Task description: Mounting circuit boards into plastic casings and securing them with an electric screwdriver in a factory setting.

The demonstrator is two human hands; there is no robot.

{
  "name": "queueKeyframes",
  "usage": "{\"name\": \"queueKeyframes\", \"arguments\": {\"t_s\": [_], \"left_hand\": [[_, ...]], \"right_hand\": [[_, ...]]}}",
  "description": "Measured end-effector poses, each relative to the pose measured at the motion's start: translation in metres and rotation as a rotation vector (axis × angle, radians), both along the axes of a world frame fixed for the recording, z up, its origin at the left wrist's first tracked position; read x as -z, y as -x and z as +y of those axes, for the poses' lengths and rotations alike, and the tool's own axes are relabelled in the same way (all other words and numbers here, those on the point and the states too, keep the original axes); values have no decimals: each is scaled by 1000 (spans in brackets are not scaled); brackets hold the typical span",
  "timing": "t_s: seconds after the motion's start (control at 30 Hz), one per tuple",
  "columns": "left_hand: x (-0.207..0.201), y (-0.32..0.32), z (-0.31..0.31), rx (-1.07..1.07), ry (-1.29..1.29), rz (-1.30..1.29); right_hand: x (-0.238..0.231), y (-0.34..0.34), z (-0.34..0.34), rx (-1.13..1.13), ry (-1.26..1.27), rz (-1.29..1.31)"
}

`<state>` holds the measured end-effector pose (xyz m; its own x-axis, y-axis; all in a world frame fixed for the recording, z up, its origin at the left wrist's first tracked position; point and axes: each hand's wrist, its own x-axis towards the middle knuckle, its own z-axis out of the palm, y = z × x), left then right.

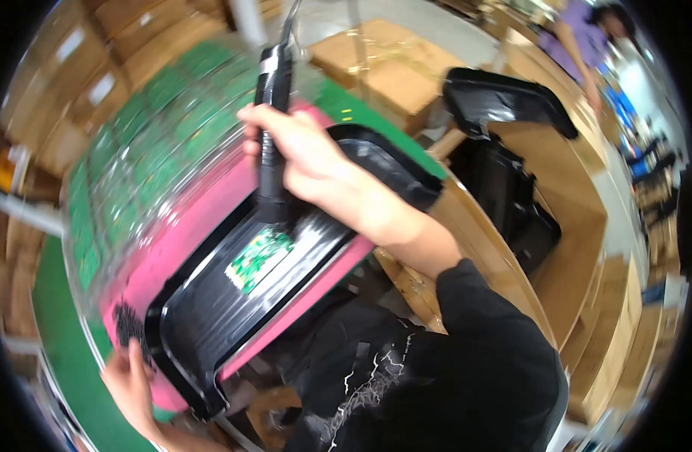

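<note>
My right hand (308, 151) is wrapped round a black electric screwdriver (273, 143), held upright with its cable running up from the top. The screwdriver's lower end is over a green circuit board (260, 260). That board lies inside a long, glossy black plastic housing (210, 305) set on a pink mat (187, 230). At the housing's near left end, my left hand (131, 388) is beside a heap of small black screws (129, 324). Its thumb and fingers are apart, and I see nothing between them.
Behind the mat are several green circuit boards (157, 128) in clear plastic trays. To the right, a large carton (579, 226) holds black housings (504, 188), with another black housing (504, 102) across its top. Cardboard boxes (383, 60) stand behind. A person in purple (575, 38) is at the far right.
</note>
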<state>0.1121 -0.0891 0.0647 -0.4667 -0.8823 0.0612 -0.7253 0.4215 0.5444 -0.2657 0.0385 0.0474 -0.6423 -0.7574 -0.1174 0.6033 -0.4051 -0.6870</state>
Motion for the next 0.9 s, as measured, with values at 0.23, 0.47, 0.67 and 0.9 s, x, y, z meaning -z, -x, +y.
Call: {"name": "queueKeyframes", "arguments": {"t_s": [0.23, 0.47, 0.67, 0.9], "left_hand": [[35, 21, 66, 166, -19, -77], [17, 70, 61, 423, -26, 191], [17, 75, 52, 471, -75, 395], [21, 55, 40, 434, -133, 586]], "right_hand": [[4, 9, 4, 208, -81, -11], [-36, 19, 52, 417, -48, 860], [-32, 109, 136, 1039, -351, 995], [2, 211, 284, 1580, -919, 785]]}}
